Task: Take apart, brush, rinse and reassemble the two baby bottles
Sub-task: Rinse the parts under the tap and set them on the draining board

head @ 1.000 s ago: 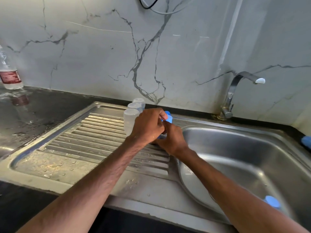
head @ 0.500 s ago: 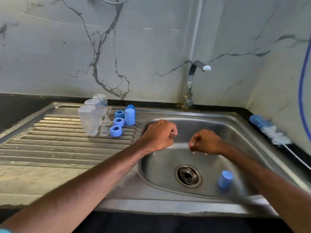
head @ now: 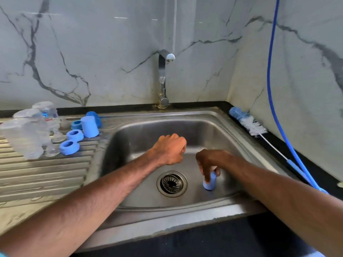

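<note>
— Pinching the blue cap, is it, that right hand?
— Yes. Its fingertips and thumb come down from above and close round the cap's upper end. The cap stands a little tilted on the floor of the sink, just beside the drain.
— And the left hand?
— It is curled into a fist above the basin, touching nothing, and nothing shows in it.
— So where does the job stand?
— The taking apart looks finished. On the drainboard the clear bottle bodies stand in a group, seemingly mouth down. Three blue rings and a second blue cap sit just beside them, with what look like clear teats between. Nothing is screwed together.
— Washed already?
— I'd guess so, since they're set out to drain, but I can't tell clean from dirty. The bottle brush lies on the counter at the right, well apart from both hands. No water runs from the tap.
— What's left, then?
— This cap seems to be the last loose piece in the basin. It wants its rinse, or its place with the others. After that comes all the reassembly: teats into rings, rings onto bodies, caps on.
</note>
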`<state>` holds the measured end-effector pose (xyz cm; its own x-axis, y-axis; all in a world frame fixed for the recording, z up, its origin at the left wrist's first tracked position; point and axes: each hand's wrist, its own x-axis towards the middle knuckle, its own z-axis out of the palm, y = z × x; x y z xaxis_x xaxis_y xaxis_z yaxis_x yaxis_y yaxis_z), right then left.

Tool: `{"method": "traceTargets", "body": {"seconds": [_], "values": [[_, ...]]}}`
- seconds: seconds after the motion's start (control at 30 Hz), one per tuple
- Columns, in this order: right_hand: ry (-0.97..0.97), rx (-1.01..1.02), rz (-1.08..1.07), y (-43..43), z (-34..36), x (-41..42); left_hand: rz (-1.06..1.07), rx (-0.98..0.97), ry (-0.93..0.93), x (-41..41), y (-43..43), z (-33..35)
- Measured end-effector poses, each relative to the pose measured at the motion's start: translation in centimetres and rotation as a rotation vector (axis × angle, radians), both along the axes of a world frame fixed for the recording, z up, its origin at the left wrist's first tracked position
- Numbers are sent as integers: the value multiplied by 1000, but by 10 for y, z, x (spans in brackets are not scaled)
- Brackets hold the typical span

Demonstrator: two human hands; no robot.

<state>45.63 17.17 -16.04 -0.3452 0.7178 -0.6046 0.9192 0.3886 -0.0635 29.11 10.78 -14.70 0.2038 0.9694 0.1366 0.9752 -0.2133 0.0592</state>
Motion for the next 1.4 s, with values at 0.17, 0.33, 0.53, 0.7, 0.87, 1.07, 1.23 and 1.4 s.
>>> {"method": "traceTargets", "body": {"seconds": [0.17, 0.33, 0.53, 0.7, 0.87, 1.07, 1.23, 1.4], "values": [[351, 129, -111, 23, 17, -25, 43, 121, 159, -26, 21, 1], [893, 20, -375, 35, 27, -51, 88, 407, 509, -52, 62, 23], [1175, 165, -467, 29, 25, -89, 122, 421, 849, -80, 101, 53], [1170, 354, -424, 28, 19, -98, 91, 479, 878, -87, 108, 56], [1162, 415, -436, 27, 13, -98, 231, 384, 375, -94, 95, 37], [1224, 488, -415, 22, 27, -101, 236, 353, 211, -88, 88, 36], [1164, 474, -381, 18, 20, -95, 223, 377, 136, -89, 86, 31], [1211, 521, -415, 20, 22, -89, 219, 368, 103, -89, 89, 29]]}}
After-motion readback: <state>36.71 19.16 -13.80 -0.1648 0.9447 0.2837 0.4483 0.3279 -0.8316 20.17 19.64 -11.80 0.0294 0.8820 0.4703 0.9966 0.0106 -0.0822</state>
